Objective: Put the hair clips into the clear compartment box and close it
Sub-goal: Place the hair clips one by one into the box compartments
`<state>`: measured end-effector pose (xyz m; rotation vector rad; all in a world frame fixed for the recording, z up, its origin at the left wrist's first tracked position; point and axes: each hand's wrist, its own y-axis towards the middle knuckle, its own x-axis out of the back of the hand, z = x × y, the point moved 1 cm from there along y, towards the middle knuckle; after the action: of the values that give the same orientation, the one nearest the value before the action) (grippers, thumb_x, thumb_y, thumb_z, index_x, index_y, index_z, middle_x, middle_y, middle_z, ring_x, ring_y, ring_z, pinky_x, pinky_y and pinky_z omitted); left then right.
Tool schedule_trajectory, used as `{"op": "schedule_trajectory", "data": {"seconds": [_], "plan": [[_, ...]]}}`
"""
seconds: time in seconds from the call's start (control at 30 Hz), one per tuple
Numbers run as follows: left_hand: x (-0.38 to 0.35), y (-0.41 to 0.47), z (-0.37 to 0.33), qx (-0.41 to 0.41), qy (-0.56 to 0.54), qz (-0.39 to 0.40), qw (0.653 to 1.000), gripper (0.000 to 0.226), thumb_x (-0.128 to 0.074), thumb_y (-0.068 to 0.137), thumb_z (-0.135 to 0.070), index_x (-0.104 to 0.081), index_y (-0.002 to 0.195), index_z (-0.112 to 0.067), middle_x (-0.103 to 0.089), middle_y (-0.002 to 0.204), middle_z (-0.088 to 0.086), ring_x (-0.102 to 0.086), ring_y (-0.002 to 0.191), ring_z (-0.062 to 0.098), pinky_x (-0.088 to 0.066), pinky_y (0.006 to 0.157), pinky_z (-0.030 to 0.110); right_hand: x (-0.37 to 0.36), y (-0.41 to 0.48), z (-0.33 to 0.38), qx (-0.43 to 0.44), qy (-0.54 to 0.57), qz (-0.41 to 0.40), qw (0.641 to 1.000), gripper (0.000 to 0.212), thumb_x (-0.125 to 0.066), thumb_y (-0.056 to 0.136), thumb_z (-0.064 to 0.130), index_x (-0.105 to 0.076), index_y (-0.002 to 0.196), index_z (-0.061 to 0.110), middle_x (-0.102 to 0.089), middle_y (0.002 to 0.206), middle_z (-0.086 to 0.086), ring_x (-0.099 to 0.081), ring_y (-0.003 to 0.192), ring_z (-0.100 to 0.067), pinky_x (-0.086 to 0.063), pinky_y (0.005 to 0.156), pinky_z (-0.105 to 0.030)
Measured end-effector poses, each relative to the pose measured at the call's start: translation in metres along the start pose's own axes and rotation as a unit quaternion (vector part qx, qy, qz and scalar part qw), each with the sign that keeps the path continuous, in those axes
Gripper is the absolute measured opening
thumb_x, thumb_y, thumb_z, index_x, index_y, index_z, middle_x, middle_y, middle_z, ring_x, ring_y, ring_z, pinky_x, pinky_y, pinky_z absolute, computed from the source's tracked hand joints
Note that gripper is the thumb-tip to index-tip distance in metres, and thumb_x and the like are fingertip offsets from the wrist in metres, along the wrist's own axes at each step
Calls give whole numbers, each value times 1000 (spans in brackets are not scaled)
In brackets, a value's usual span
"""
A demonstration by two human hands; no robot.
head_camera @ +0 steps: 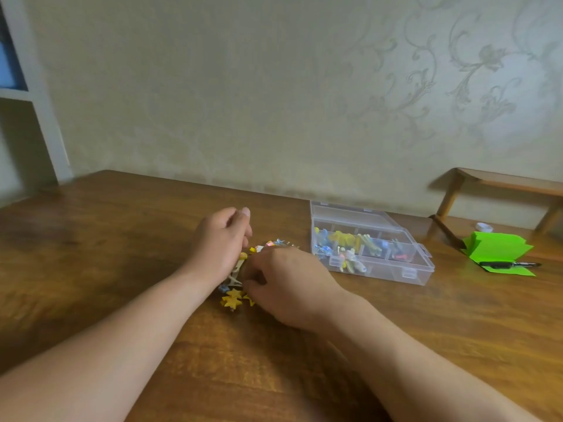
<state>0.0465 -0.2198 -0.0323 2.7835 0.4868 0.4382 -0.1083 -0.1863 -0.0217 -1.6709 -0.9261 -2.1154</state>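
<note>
Partway, I judge: the open clear compartment box [396,274], right of the right hand [289,284], holds clips in several compartments; loose hair clips [233,300] lie between both curled hands. Whether the left hand [221,239] or the right grips one, I cannot tell.

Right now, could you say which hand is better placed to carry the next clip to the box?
Probably the right hand: it is over the hair clips and lies nearer the open compartment box; the left hand sits farther away.

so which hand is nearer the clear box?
Right. The right hand is over the clip pile, beside the clear box; the left hand is across the pile, farther off.
</note>
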Motion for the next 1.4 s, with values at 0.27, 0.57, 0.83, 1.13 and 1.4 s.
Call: {"op": "schedule_trajectory", "data": {"seconds": [0.27,0.57,0.83,1.13,1.4], "plan": [[-2,3,4,11,-27,-13,999,43,-53,110,-35,-64,75,-12,-58,60,-4,-53,60,18,-42,62,40,3,-2,-4,22,0,-3,1000,26,-50,104,35,-69,99,19,-69,95,-1,-65,85,-24,-59,73,-44],[1,3,4,4,-33,-33,999,42,-49,112,-36,-64,81,-11,-60,77,7,-56,69,20,-47,53,33,27,-1,-21,-33,38,-6,999,21,-54,105,32,-70,102,19,-73,97,-2,-66,87,-25,-57,76,-43],[1,4,9,-2,-44,-15,999,44,-51,111,-36,-65,78,-12,-59,67,2,-54,68,21,-44,68,44,105,-31,-125,-264,120,-71,954,22,-63,105,28,-78,95,15,-77,85,0,-74,81,-22,-57,68,-32],[1,3,9,-10,-33,-8,999,42,-51,112,-35,-66,80,-12,-60,70,4,-55,69,21,-46,64,38,81,-40,-165,-346,64,26,936,15,-77,91,27,-82,81,17,-79,77,-4,-71,68,-22,-64,69,-40],[1,2,7,-9,-24,1,1000,42,-51,111,-36,-66,80,-11,-61,69,4,-56,69,21,-46,67,42,74,-35,-169,-359,51,69,929,30,-74,90,29,-81,91,0,-69,72,-9,-54,62,-18,-50,61,-33]]}}
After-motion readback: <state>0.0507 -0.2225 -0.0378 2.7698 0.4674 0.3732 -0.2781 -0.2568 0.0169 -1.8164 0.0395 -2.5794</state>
